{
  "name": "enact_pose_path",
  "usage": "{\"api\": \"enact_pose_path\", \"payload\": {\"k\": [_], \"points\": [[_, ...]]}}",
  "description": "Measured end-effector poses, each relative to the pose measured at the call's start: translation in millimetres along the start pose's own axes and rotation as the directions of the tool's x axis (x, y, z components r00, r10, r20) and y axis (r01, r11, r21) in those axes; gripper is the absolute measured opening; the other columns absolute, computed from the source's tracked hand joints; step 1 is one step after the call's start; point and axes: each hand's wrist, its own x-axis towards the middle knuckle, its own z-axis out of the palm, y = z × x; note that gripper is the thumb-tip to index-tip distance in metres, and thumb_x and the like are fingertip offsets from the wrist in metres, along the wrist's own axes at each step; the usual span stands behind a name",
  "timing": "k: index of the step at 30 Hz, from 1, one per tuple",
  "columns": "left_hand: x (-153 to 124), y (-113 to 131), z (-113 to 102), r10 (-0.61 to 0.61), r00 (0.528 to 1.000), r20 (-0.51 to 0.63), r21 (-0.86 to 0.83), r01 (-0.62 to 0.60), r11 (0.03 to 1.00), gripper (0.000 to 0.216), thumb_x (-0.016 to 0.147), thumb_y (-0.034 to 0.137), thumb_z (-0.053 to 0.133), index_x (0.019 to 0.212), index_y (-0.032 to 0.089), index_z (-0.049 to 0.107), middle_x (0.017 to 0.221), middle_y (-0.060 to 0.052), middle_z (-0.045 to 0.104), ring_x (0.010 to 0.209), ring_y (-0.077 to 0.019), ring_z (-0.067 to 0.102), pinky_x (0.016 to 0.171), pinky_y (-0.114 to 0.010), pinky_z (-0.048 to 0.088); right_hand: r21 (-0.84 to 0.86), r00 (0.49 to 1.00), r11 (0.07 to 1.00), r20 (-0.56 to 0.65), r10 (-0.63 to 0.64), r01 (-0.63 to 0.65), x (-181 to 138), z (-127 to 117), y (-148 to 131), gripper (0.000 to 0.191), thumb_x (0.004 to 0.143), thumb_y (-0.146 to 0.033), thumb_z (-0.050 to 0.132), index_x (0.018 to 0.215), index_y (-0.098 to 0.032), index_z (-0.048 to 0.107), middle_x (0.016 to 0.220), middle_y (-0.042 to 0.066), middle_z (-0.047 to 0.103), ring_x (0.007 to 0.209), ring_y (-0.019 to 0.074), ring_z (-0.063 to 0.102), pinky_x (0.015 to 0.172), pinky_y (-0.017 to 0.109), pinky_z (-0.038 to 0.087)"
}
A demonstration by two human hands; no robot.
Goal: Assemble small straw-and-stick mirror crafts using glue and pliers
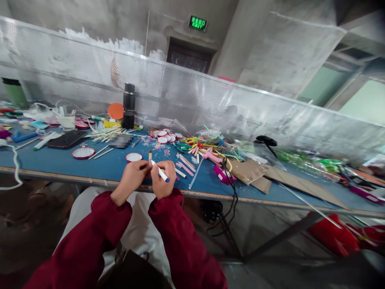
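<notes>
Both hands meet at the near edge of the blue table (60, 162), close together, with my dark red sleeves (180, 237) running back toward the camera. On my right hand (163, 179) the fingers are closed around a white pen (159, 171) with a blue end. The pen lies slanted across the fist, blue end toward the right and white end pointing up and left. My left hand (134, 175) is curled, its fingertips at the pen's white end; I cannot tell whether they pinch it or only touch it.

Just beyond the hands a short yellowish stick (150, 155) stands or lies on the table, and a round red-rimmed disc (134, 157) sits just left of it. Pink sticks (186, 163) are scattered to the right of the hands. Further right lie cardboard pieces (249, 170), and a black cable (230, 182) hangs over the table edge. A black phone (66, 139) lies well to the left. A black bottle (129, 105) stands upright at the back, against the perforated metal screen (210, 96).
</notes>
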Motion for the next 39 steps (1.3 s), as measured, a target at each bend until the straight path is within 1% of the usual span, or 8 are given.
{"api": "enact_pose_path", "payload": {"k": [5,10,14,21,27,32,36,39], "points": [[-1,0,0,0.001,1.0,-0.004,0.003,-0.001,1.0,0.024,0.076,0.037,0.057,0.065,0.016,0.063,0.061,0.001,0.053,0.06,-0.0132,0.044,0.055,-0.023,0.034,0.019,0.999,1.0,0.029,-0.021,0.02,1,-1,-1,0.013,0.089,-0.025,0.057,0.077,-0.023,0.05,0.075,0.001,0.063,0.075,0.0176,0.057,0.078,0.035,0.045],[-1,0,0,0.048,0.999,-0.013,0.09,-0.046,0.995,0.022,0.076,0.033,0.055,0.061,0.017,0.059,0.057,0.002,0.05,0.059,-0.0128,0.042,0.056,-0.023,0.031,0.042,0.998,0.999,0.044,-0.034,0.032,0,-1,-2,0.013,0.089,-0.025,0.056,0.077,-0.023,0.051,0.075,0.001,0.063,0.076,0.0179,0.058,0.08,0.036,0.045],[0,-1,-1,0.01,1.0,0.013,0.038,-0.011,0.999,0.026,0.078,0.038,0.057,0.064,0.017,0.063,0.061,0.001,0.055,0.059,-0.0133,0.045,0.055,-0.023,0.033,0.031,1.0,0.999,-0.019,-0.009,0.009,-2,-1,-1,0.012,0.089,-0.026,0.056,0.078,-0.023,0.051,0.077,0.002,0.061,0.078,0.0186,0.058,0.077,0.036,0.046],[0,-3,0,0.007,1.0,-0.006,0.026,-0.007,1.0,0.025,0.077,0.037,0.058,0.067,0.017,0.066,0.061,0.001,0.055,0.059,-0.0131,0.045,0.054,-0.023,0.033,0.014,1.0,1.0,0.009,-0.024,0.024,-1,0,1,0.014,0.089,-0.026,0.056,0.077,-0.024,0.051,0.076,0.001,0.061,0.076,0.0182,0.058,0.077,0.035,0.046],[1,-5,0,-0.002,1.0,0.026,-0.012,0.002,1.0,0.027,0.079,0.04,0.058,0.066,0.017,0.064,0.06,0.001,0.056,0.058,-0.0133,0.047,0.054,-0.023,0.036,0.008,0.998,0.999,-0.043,0.035,-0.035,-2,0,4,0.013,0.09,-0.027,0.056,0.078,-0.024,0.051,0.076,0.001,0.061,0.078,0.0189,0.058,0.076,0.034,0.047],[0,-3,-1,0.0,1.0,0.003,0.0,0.0,1.0,0.025,0.078,0.037,0.059,0.063,0.017,0.063,0.061,0.002,0.056,0.058,-0.0126,0.047,0.055,-0.023,0.036,0.013,1.0,1.0,0.01,-0.017,0.017,-1,0,0,0.013,0.088,-0.025,0.057,0.077,-0.024,0.05,0.076,0.001,0.061,0.077,0.018,0.058,0.077,0.034,0.046],[-2,2,0,-0.033,0.999,0.014,-0.05,0.034,0.998,0.025,0.078,0.039,0.059,0.064,0.017,0.062,0.059,0.002,0.056,0.056,-0.0124,0.049,0.054,-0.023,0.039,-0.026,0.998,0.998,-0.045,0.054,-0.055,0,1,1,0.014,0.089,-0.026,0.057,0.076,-0.023,0.052,0.073,0.0,0.059,0.075,0.0176,0.057,0.076,0.033,0.045],[-2,7,1,-0.074,0.997,-0.017,-0.08,0.072,0.994,0.026,0.077,0.039,0.061,0.064,0.017,0.063,0.059,0.001,0.059,0.055,-0.0127,0.053,0.054,-0.023,0.042,-0.029,0.992,0.994,-0.063,0.108,-0.11,4,-11,4,0.015,0.092,-0.031,0.057,0.08,-0.021,0.056,0.075,0.001,0.061,0.077,0.0173,0.057,0.076,0.032,0.045]]}}
